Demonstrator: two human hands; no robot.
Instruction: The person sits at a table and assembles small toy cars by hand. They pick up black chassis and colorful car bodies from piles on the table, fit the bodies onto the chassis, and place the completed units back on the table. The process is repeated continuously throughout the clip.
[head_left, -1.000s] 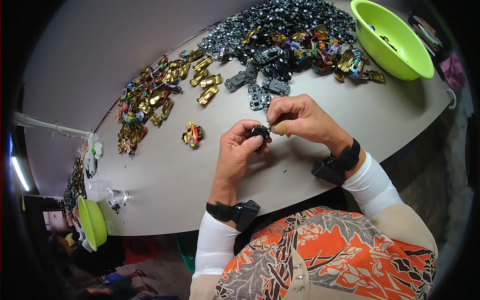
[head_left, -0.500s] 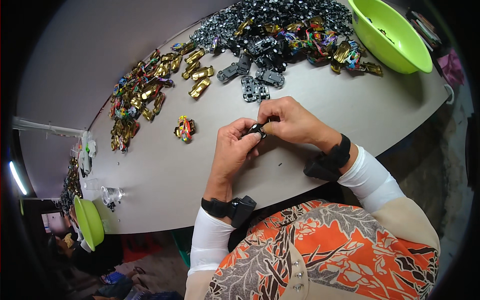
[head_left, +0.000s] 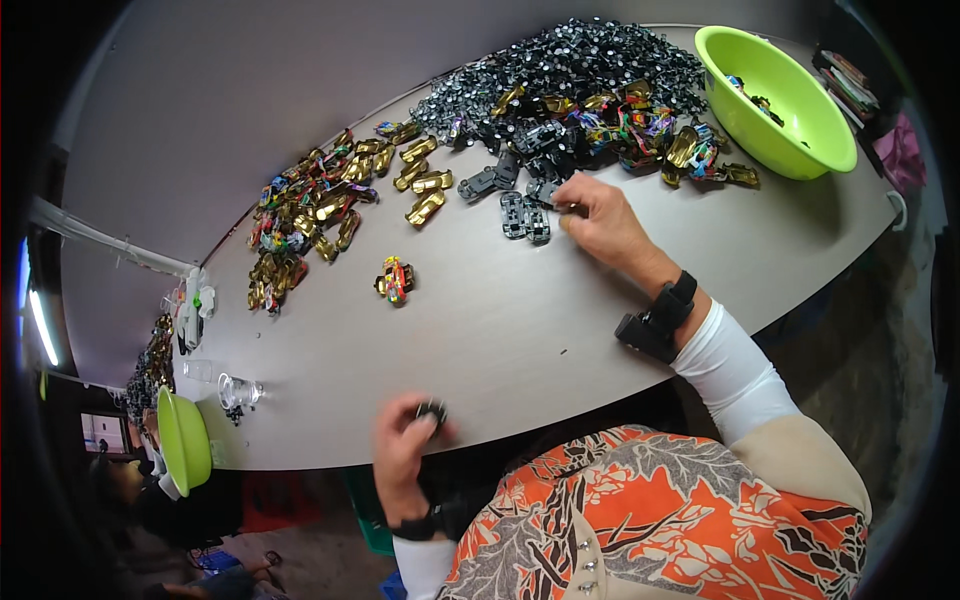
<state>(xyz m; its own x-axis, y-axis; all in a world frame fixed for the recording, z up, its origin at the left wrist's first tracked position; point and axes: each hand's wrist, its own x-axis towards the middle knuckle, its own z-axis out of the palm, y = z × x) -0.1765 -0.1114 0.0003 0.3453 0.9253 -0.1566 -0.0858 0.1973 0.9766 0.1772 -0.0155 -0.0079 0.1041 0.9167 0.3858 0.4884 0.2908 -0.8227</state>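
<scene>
My left hand (head_left: 400, 440), blurred, is at the table's near edge, its fingers closed round a small black toy-car part (head_left: 432, 410). Farther off, my right hand (head_left: 605, 225) has its fingers pinched beside a grey toy-car chassis (head_left: 543, 191); a dark bit shows at the fingertips, too small to name. Just left of those fingers lie dark chassis pieces (head_left: 525, 217) side by side. Another grey chassis (head_left: 480, 184) rests behind them. A red and yellow toy car (head_left: 395, 281) stands alone at mid-table.
A heap of small black wheel parts (head_left: 570, 80) covers the back. Gold and multicoloured car bodies (head_left: 320, 200) lie at left. Lime basins stand at far right (head_left: 840, 150) and lower left (head_left: 185, 440). Clear cups (head_left: 240, 390) sit at left. Another person is beyond the left edge.
My hands have come apart. The left has drawn back toward the near edge with the black part; the right has moved forward to the grey chassis pieces. The view has shifted slightly.
</scene>
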